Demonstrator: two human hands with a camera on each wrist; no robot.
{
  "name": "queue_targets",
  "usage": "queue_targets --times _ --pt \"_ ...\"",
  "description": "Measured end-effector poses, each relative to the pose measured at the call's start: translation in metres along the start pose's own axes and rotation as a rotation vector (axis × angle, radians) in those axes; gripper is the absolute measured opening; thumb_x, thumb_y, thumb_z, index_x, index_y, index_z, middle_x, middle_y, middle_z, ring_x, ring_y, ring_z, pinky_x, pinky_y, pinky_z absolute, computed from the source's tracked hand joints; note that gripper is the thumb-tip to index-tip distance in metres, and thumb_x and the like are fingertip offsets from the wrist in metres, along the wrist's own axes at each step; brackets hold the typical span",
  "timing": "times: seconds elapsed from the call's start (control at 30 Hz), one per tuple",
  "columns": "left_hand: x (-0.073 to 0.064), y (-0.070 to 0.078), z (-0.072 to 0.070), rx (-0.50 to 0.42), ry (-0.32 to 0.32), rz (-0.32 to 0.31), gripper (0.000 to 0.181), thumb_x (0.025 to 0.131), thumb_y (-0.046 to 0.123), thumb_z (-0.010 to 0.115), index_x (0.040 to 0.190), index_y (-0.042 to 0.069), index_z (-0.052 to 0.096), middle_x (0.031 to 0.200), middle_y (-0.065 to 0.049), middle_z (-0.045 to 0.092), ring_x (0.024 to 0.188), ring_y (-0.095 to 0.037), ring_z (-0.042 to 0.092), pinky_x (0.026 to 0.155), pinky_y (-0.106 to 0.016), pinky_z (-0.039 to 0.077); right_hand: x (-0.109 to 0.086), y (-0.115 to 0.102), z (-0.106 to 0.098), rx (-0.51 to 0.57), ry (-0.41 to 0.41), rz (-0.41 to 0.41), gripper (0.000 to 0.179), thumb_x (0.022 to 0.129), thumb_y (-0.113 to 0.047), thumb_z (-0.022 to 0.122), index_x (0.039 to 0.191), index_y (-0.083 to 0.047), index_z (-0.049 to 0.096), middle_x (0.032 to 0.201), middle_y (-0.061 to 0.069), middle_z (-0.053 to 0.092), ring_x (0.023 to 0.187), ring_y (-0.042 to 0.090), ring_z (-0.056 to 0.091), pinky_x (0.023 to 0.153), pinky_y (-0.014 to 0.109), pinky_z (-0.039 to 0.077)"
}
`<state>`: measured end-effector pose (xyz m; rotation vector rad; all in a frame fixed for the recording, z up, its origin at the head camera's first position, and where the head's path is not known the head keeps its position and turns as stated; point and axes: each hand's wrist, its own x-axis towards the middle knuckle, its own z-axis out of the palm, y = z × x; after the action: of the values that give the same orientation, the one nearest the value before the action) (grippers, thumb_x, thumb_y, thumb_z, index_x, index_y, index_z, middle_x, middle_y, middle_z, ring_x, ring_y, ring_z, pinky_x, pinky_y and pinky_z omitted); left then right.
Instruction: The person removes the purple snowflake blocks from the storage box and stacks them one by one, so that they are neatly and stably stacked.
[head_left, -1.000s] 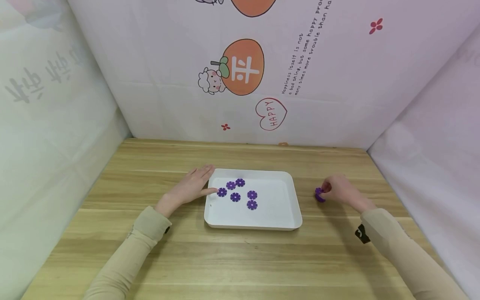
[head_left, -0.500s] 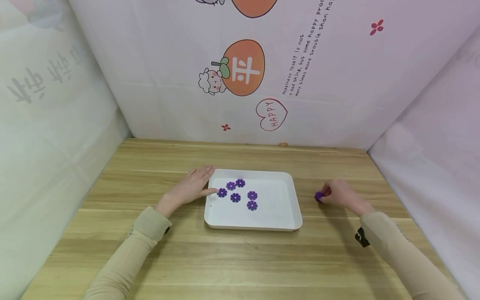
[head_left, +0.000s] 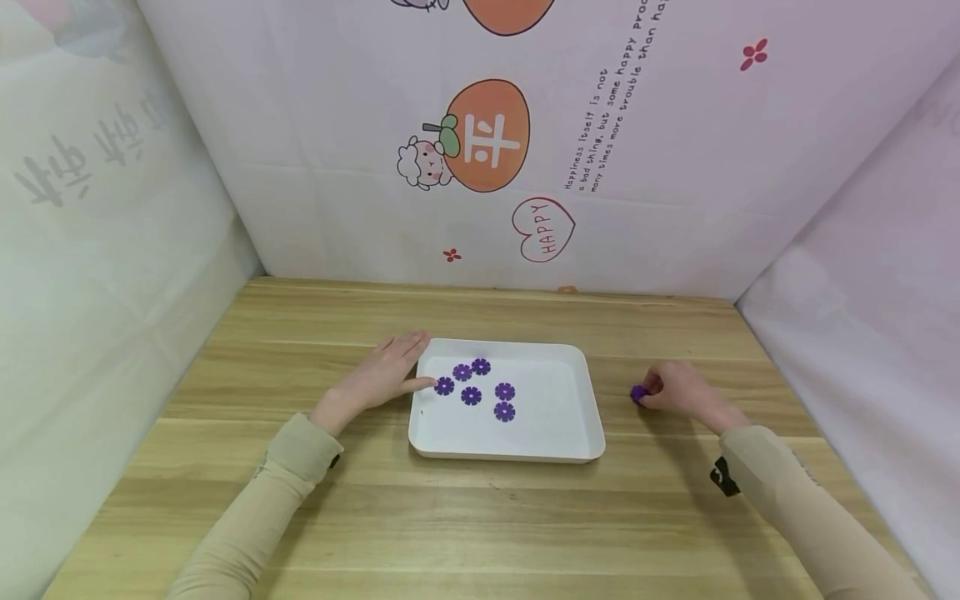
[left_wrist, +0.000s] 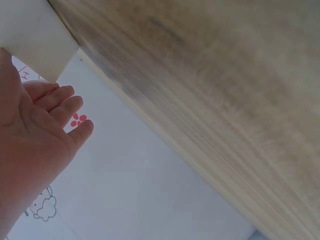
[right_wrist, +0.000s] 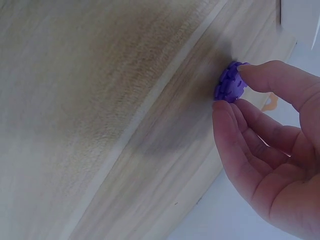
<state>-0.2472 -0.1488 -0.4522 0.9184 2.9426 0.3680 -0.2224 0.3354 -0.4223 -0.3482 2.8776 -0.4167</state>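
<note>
My left hand lies at the left side of a white tray, its thumb over the rim and its fairly straight fingers at the far-left corner. The left wrist view shows these fingers relaxed beside the tray wall. Several flat purple snowflake discs lie in the tray's left and middle parts. To the right of the tray, my right hand pinches a small stack of purple snowflake discs between thumb and fingertips, low over the table. The fingers partly cover the stack in the head view.
The tray stands on a wooden table. A printed white cloth rises at the back edge, and pale cloth walls stand at both sides.
My right hand has lowered slightly toward the table, and the purple discs in it now look gathered into a compact stack. The left hand and the tray have stayed in place.
</note>
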Motion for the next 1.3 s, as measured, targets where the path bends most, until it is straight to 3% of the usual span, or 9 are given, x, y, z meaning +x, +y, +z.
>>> queue_targets --times 0.3,0.97,1.3 --pt "0.0 0.0 0.0 0.001 0.0 0.004 0.086 0.097 0.057 0.05 0.155 -0.001 0.024 0.162 -0.02 0.027 0.151 -0.036 0.027 0.126 -0.056 0.021 0.0 0.0 0.002 -0.027 0.033 -0.015 0.022 0.079 -0.011 0.078 0.088 0.006 0.068 0.083 0.016 0.07 0.076 0.022 0.063 0.069 0.038 0.057" --pt "0.0 0.0 0.001 0.006 0.007 0.007 0.086 0.098 0.056 0.051 0.155 -0.002 0.025 0.162 -0.02 0.027 0.151 -0.036 0.028 0.125 -0.056 0.021 -0.004 -0.001 0.0 -0.023 0.019 -0.011 0.024 0.081 -0.01 0.078 0.092 0.008 0.067 0.086 0.019 0.07 0.079 0.027 0.065 0.072 0.043 0.058" --pt "0.0 0.0 0.0 0.007 -0.007 -0.001 0.086 0.098 0.058 0.049 0.155 -0.001 0.023 0.163 -0.019 0.026 0.152 -0.034 0.025 0.126 -0.055 0.02 -0.006 -0.001 -0.012 -0.003 0.026 0.007 0.027 0.084 -0.016 0.075 0.095 0.007 0.067 0.088 0.019 0.07 0.079 0.027 0.065 0.073 0.043 0.059"
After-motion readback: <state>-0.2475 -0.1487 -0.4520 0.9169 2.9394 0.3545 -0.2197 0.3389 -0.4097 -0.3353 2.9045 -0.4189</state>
